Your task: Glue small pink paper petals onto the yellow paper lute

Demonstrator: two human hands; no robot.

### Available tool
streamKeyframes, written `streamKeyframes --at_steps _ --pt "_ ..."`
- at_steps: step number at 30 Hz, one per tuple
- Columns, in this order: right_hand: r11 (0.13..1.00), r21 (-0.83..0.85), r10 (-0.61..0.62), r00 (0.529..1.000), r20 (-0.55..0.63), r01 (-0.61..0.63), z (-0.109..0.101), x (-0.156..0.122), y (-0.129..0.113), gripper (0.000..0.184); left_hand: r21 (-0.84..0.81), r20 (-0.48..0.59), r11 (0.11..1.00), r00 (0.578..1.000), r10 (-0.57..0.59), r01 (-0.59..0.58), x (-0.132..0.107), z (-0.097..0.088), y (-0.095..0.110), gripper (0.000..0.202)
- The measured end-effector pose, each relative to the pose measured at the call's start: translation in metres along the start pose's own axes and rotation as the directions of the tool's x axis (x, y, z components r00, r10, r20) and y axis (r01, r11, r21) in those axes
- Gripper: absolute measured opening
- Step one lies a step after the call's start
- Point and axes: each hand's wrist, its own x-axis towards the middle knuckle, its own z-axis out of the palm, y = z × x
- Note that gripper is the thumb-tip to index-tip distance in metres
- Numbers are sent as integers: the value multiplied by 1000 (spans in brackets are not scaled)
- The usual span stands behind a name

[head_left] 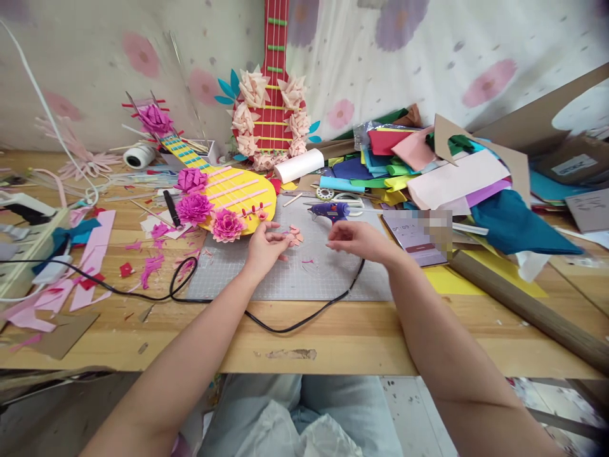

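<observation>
Gray matting [304,283] held petals [298,239] left of the glue gun [333,210], by left fingers [273,237]; right fingers [340,242] curled nearer it; grips unclear.

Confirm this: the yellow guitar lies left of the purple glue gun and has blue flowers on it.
The flower colour is wrong: the head view shows pink to magenta flowers. The yellow guitar does lie left of the purple glue gun.

Single view, from my head, facing forward and down across the counter [361,355]. Near: my lap [342,412] at the bottom edge, forearms [190,368] rising from the lower corners, left hand [267,247] and right hand [359,241] about mid-frame. Far: flowered backdrop [361,63] along the top.
</observation>
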Motion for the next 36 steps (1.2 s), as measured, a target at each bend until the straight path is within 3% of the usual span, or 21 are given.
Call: streamKeyframes --at_steps 2,3,5,7,8,11,15,19,23,25,28,36 --pt "992 33 114 985 130 -119 -19 -5 11 25 4 -13 1000 1000 4 -4 1 0 -1 47" --pt "990 10 142 987 73 -143 -25 -6 17 29 5 -21 1000 1000 3 -3 2 0 -1 46" --pt "986 -48 149 970 -193 -161 -29 -4 29 34 9 -38 1000 999 -5 5 2 0 -1 43" --pt "985 -72 110 889 -445 -158 -22 4 37 38 15 -52 1000 999 -13 14 3 1 -1 40" --pt "988 -74 83 857 -508 -139 -15 8 39 41 16 -57 1000 998 -18 19 3 1 -1 39" --pt "994 -74 39 887 -460 -82 7 23 42 37 20 -58 999 998 -40 41 4 1 -3 35" --pt "987 -34 125 877 -465 -159 23 31 40 33 50 -17 997 998 -57 58 5 0 -6 26" --pt "965 224 226 869 -440 -137 20 25 34 41 42 -20 997 997 -68 69 7 0 -7 26" --pt "892 450 175 945 -276 -33 12 13 23 43 24 -27 996 996 -85 85 9 -2 -7 28" --pt "906 418 153 975 -161 -74 10 8 17 40 18 -27 996 996 -89 89 9 -2 -7 28" --pt "943 294 182 981 -60 -157 9 4 12 41 19 -31 995 995 -100 100 9 -2 -6 28" --pt "969 165 200 977 -74 -185 13 5 4 47 3 -41 994 993 -112 112 8 1 -4 26"
